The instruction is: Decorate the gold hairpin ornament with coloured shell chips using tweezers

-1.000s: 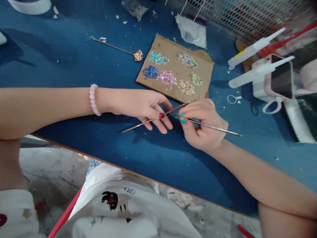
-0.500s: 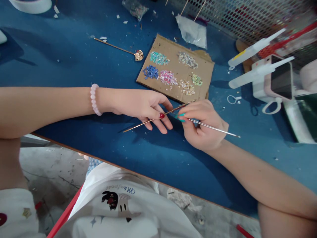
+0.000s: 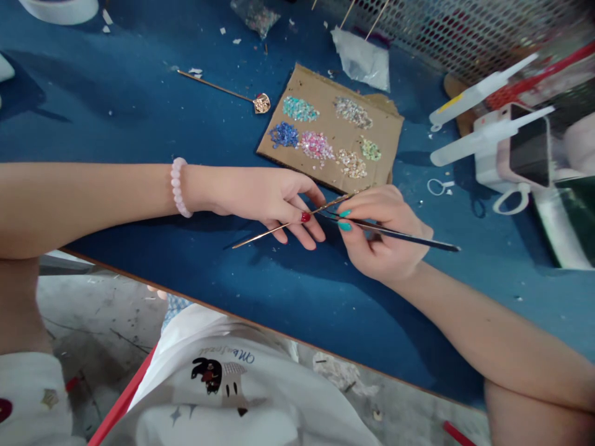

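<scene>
My left hand (image 3: 290,195) pinches a thin gold hair stick (image 3: 260,236) between thumb and fingers, the other fingers fanned out beneath it. The stick slants up to the right, its far end partly behind my right hand (image 3: 390,217). That hand grips dark tweezers (image 3: 418,238) like a pen, their tips close to the stick near my left fingertips. Whether the tips hold anything is too small to tell. Just beyond both hands lies a cardboard piece (image 3: 325,119) bearing piles of small chips, among them blue chips (image 3: 284,134), pink chips (image 3: 317,145) and turquoise chips (image 3: 300,109).
Another gold hair stick with an ornamented head (image 3: 261,103) lies left of the cardboard. Clear plastic bags (image 3: 365,59) sit behind it. To the right are two syringes (image 3: 483,90), a white device with a dark screen (image 3: 527,145) and a metal mesh basket (image 3: 446,37).
The tweezers have rolled in my right fingers, showing a dark side instead of a shiny one, and their rear end has shifted slightly right. My left hand and the stick stay nearly still.
</scene>
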A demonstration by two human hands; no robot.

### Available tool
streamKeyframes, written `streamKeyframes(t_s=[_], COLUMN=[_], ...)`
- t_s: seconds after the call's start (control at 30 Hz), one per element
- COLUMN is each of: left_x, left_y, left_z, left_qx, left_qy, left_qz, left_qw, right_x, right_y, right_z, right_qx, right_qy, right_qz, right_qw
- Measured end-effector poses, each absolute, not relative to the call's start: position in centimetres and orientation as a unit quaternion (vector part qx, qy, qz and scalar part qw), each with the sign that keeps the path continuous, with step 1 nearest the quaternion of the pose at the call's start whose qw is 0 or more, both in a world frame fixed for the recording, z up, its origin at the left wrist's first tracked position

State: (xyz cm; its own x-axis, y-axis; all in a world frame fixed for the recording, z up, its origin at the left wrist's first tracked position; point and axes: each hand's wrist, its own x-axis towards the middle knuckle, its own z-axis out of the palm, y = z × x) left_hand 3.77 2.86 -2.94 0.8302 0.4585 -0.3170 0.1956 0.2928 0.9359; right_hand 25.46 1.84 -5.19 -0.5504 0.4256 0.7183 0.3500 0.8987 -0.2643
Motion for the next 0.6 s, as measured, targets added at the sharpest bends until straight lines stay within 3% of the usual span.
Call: streamKeyframes(t_s=[0.6], left_x=[4.03], left_y=[2.75], left_z=[-2.98], left_qx=[0.586], left_qy=[0.288], left_qz=[0.098], left_qw=[0.751], right_x=[25.30], right_y=[1.89], right_z=[-5.37], right_qx=[-0.209], right_qy=[-0.882], right_qz=[0.034], right_qw=[0.421])
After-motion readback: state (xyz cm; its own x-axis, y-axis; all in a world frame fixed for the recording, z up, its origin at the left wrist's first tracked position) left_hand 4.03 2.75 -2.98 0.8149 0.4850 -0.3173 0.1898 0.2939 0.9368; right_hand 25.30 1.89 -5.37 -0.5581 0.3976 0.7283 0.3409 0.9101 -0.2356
